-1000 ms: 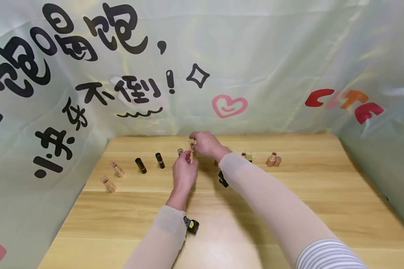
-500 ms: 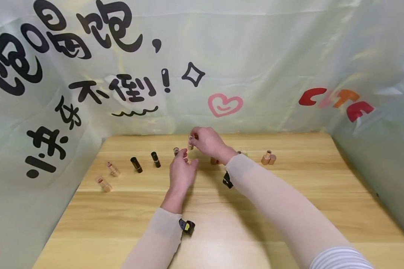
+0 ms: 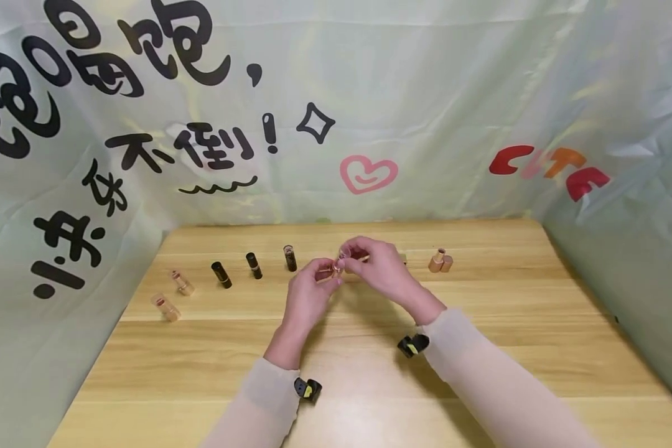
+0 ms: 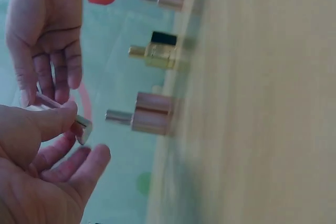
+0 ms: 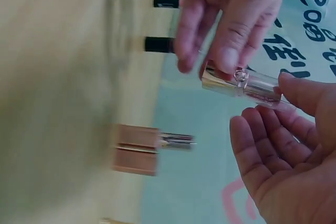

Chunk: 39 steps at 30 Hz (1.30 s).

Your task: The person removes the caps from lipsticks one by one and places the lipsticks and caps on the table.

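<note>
Between both hands is a lipstick (image 5: pixel 241 85) with a shiny gold base and a clear cap. My left hand (image 3: pixel 307 295) pinches its gold base between thumb and fingers. The thumb and fingers of my right hand (image 3: pixel 385 270) grip the clear-cap end. In the left wrist view the left hand (image 4: pixel 47 150) and the right hand (image 4: pixel 47 35) hide most of the lipstick. Close behind the hands, an uncapped rose-gold lipstick (image 4: pixel 152 114) stands upright with its cap beside it. Left of the hands stands a dark lipstick (image 3: pixel 290 258) with a clear top.
Two black lipsticks (image 3: pixel 254 266) and two pinkish-gold lipsticks (image 3: pixel 182 282) with clear caps continue the row leftward. To the right stand a gold lipstick (image 4: pixel 160 55) beside a black-topped piece and another uncapped rose-gold lipstick (image 3: pixel 437 261). A printed cloth (image 3: pixel 425 112) surrounds the wooden table (image 3: pixel 358 386).
The right hand has brought the lipstick down and right from the back of the table. The left hand, apart from it half a second ago, now grips its base.
</note>
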Each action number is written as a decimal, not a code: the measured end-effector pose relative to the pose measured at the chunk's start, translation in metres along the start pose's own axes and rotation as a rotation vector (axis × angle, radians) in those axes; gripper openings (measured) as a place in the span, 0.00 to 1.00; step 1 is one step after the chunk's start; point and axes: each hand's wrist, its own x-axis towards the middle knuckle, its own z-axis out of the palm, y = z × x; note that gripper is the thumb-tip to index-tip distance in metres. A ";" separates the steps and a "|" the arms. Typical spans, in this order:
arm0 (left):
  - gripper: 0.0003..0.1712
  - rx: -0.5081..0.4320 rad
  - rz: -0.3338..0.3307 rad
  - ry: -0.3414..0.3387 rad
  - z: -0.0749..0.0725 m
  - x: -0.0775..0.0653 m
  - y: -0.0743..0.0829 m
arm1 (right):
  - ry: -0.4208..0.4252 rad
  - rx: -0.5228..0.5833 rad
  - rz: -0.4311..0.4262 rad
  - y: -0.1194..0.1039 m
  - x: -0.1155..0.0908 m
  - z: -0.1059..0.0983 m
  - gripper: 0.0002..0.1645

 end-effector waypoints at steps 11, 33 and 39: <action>0.12 0.035 0.060 -0.187 0.014 -0.014 -0.015 | 0.014 0.166 0.063 0.041 -0.046 0.020 0.12; 0.13 -0.037 0.060 -0.244 0.015 -0.010 -0.009 | 0.044 0.082 0.021 0.037 -0.046 0.014 0.13; 0.13 -0.050 0.053 -0.256 0.017 -0.009 -0.011 | 0.051 0.089 0.033 0.037 -0.047 0.014 0.14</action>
